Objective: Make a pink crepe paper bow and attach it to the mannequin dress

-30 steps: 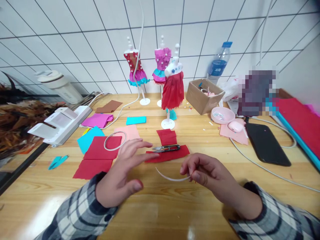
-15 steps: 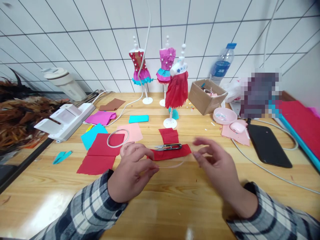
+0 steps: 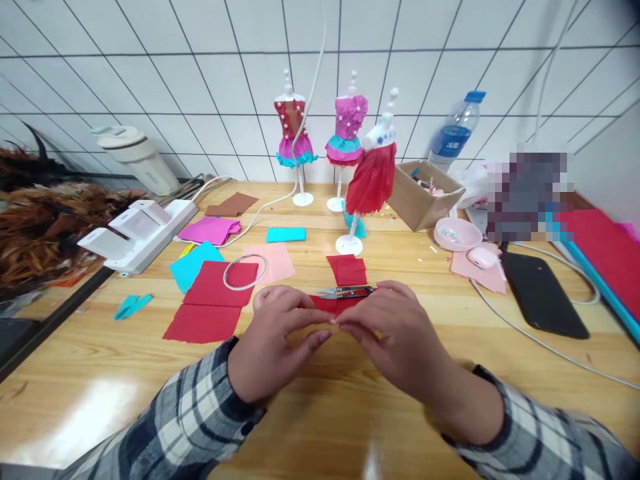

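Observation:
My left hand (image 3: 280, 340) and my right hand (image 3: 397, 330) meet fingertip to fingertip over the table. At their pinch shows only a tiny pale bit of a thin thread (image 3: 334, 321); my fingers hide the rest. Just behind them lies a folded red crepe paper strip (image 3: 330, 305), partly covered by both hands. On that strip rest small thread snips (image 3: 347, 292) with dark handles. Farther back is a small red paper piece (image 3: 347, 270). A dress form (image 3: 373, 173) in a red pleated skirt leans behind it.
Left are red sheets (image 3: 210, 300) with a wire ring (image 3: 227, 283) on them, and turquoise paper (image 3: 197, 263). Two dressed forms (image 3: 295, 133) stand at the wall. Right are a cardboard box (image 3: 425, 200), pink bowl (image 3: 457, 237), black phone (image 3: 545, 293) and white cable (image 3: 530, 350).
My right hand has moved left to meet the left hand's fingertips. The pale thread that arched between the hands is now mostly hidden. The whole view has shifted slightly.

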